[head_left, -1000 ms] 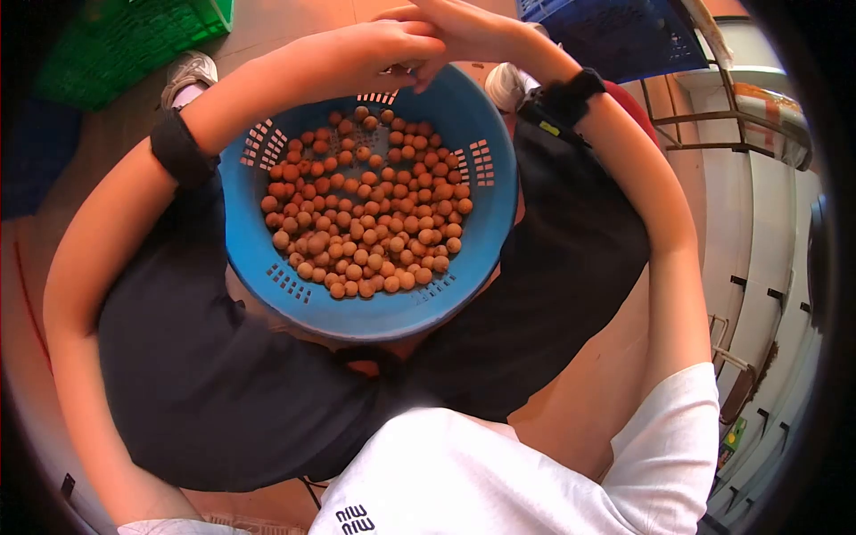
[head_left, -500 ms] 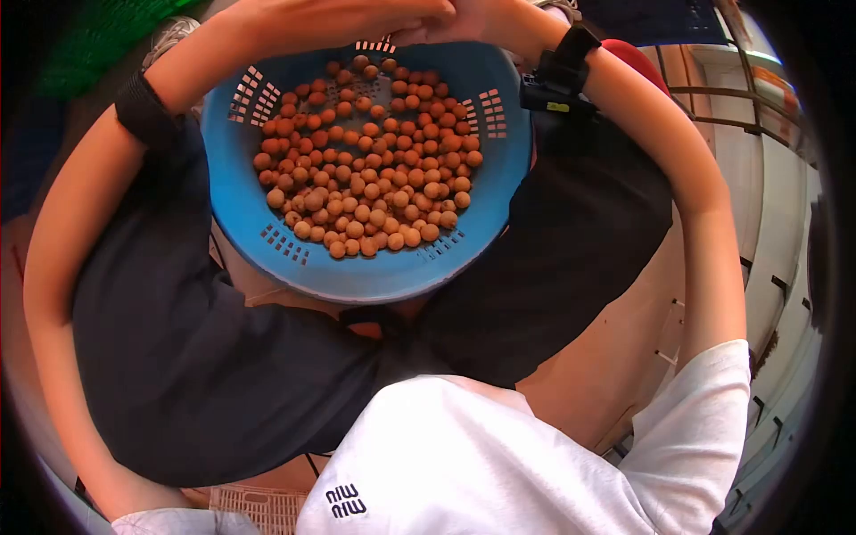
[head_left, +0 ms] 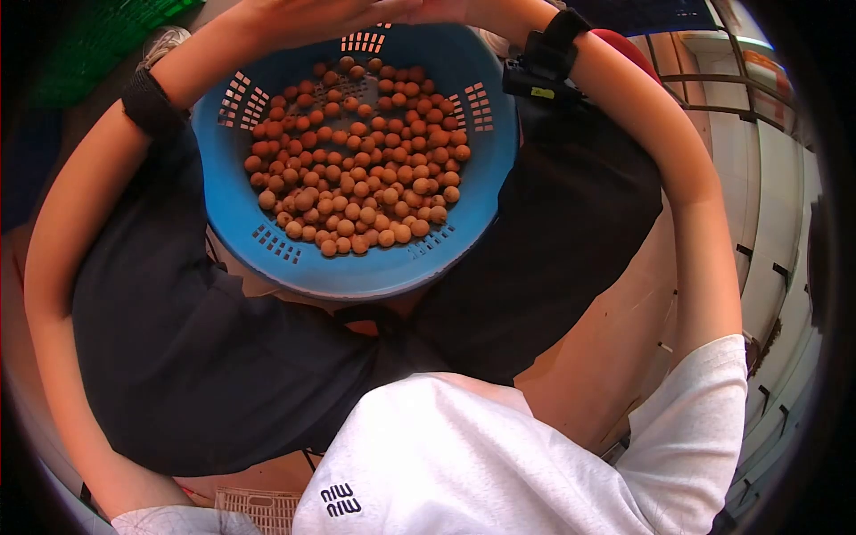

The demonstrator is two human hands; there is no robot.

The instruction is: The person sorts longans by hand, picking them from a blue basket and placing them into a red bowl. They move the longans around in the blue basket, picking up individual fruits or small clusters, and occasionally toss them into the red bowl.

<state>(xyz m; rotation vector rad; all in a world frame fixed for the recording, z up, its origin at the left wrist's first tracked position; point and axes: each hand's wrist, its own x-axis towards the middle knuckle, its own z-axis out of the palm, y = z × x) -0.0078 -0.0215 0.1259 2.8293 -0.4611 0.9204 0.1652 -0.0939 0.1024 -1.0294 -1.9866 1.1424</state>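
Observation:
A blue plastic basket (head_left: pixel 234 227) with slotted walls stands between my knees. Many small round brown fruits, which look like longans (head_left: pixel 361 189), cover its bottom. Above its far rim my left hand (head_left: pixel 334 16) reaches in from the left and my right hand (head_left: pixel 450 9) from the right. They meet at the top edge of the view, which cuts off most of their fingers. Whether either one holds anything is hidden. A black band (head_left: pixel 152 102) circles my left wrist, and a strapped black device (head_left: pixel 546 64) sits on my right.
My legs in black trousers (head_left: pixel 214 374) flank the basket. A green crate (head_left: pixel 111 40) is at the upper left. Metal bars (head_left: pixel 713 78) and pale slatted panels (head_left: pixel 758 232) line the right side. A pale crate (head_left: pixel 259 508) lies at the bottom.
The basket and fruits appear slightly lower left in the view. Both hands sit a little further left at the top edge, with less of their fingers showing.

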